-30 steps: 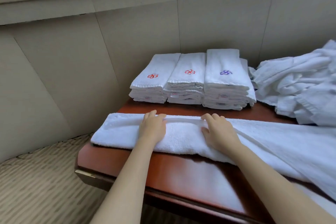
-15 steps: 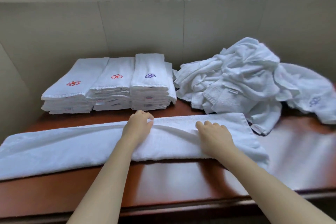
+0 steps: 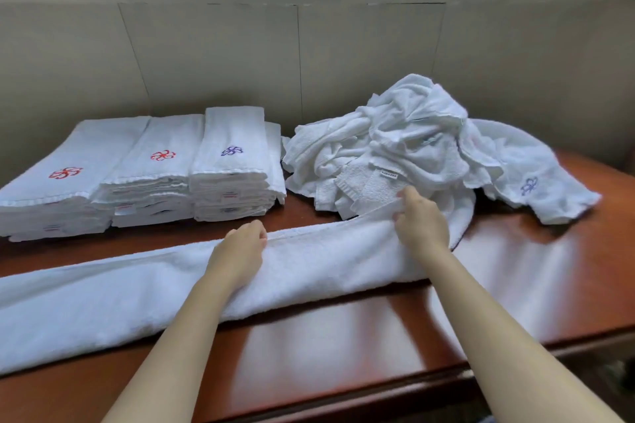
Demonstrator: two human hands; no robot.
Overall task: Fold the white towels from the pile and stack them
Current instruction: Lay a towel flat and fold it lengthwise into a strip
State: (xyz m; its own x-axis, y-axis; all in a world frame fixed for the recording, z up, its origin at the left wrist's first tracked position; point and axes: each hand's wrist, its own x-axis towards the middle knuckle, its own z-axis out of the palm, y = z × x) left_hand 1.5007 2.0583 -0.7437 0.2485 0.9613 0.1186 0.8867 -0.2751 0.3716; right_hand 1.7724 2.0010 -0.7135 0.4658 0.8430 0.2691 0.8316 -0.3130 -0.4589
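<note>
Wooden table [image 3: 343, 347]; long towel [image 3: 103, 302], folded lengthwise, lies under both hands: left hand [image 3: 240, 251] curls fingers over its far edge, right hand [image 3: 421, 220] pinches its end, raised. Next likely: crosswise fold, ends matched. Beyond fingertips [image 3: 263, 233]: folded stacks [image 3: 154, 175] left, loose pile [image 3: 412, 148] right.

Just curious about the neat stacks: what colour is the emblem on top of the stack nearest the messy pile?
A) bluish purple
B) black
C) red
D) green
A: the emblem on the stack beside the crumpled pile is bluish purple.
</note>
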